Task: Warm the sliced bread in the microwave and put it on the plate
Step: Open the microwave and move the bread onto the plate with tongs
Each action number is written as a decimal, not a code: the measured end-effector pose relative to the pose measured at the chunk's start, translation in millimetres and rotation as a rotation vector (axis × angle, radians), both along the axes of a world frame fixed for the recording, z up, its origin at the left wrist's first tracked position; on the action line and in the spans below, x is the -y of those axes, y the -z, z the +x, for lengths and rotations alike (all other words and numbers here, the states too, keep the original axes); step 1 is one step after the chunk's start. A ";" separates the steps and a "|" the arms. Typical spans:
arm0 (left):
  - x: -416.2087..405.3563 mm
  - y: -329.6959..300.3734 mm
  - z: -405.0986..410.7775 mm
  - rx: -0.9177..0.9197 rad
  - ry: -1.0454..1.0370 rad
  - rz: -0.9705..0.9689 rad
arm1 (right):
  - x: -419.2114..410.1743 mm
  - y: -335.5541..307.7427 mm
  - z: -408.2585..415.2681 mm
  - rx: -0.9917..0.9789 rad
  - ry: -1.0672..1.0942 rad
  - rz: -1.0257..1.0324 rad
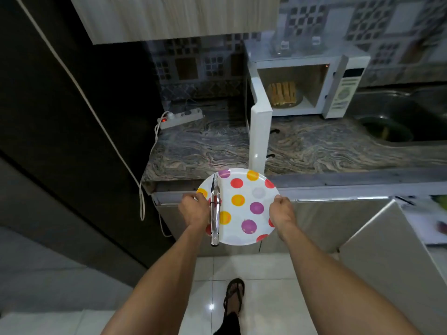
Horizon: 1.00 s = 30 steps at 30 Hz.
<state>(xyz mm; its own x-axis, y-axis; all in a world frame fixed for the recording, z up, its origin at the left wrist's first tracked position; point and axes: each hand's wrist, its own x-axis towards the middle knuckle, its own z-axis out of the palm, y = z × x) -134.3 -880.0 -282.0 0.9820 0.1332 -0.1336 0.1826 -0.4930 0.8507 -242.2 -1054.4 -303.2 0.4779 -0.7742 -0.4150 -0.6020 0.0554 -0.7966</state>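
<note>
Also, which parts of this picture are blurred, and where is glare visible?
Head view: the white microwave and patterned wall tiles are soft with motion blur; the dotted round plate and metal tongs are sharper; a bright glare spot lies on the white floor tile; straight edges bend from wide-angle distortion.

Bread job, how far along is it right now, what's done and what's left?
Done: the sliced bread sits inside the microwave, whose door hangs open; whether it is warmed cannot be told. In hand: left hand and right hand grip the dotted plate, tongs lying on it. Left: moving the bread onto the plate.
</note>
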 end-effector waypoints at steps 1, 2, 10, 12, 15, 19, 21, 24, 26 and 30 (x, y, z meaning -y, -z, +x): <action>5.7 1.3 -8.7 -0.012 0.018 0.002 | 3.6 -0.8 -11.8 -0.012 0.019 0.000; 14.0 2.3 -18.5 -0.017 0.039 0.001 | 9.8 -0.6 -25.5 -0.019 0.041 -0.008; 87.7 3.8 -65.3 -0.059 0.212 -0.007 | 62.2 -14.0 -99.0 -0.029 0.199 -0.020; 109.9 2.7 -73.4 -0.075 0.252 -0.019 | 80.1 -17.8 -114.0 -0.040 0.236 -0.030; 142.8 0.1 -79.6 -0.082 0.310 -0.036 | 104.3 -26.4 -127.9 -0.056 0.285 -0.053; 184.0 2.4 -72.0 -0.072 0.353 -0.020 | 139.9 -28.0 -125.8 -0.062 0.335 -0.073; 205.7 5.3 -61.7 -0.064 0.369 -0.002 | 159.7 -26.8 -118.4 -0.079 0.338 -0.069; 237.9 9.3 -40.7 -0.058 0.376 0.000 | 190.7 -23.0 -96.9 -0.067 0.337 -0.067; 257.8 10.7 -24.7 -0.038 0.383 0.012 | 210.7 -22.8 -79.7 -0.075 0.333 -0.066; 297.4 12.7 10.6 -0.021 0.373 0.077 | 254.3 -28.2 -44.0 -0.125 0.327 -0.045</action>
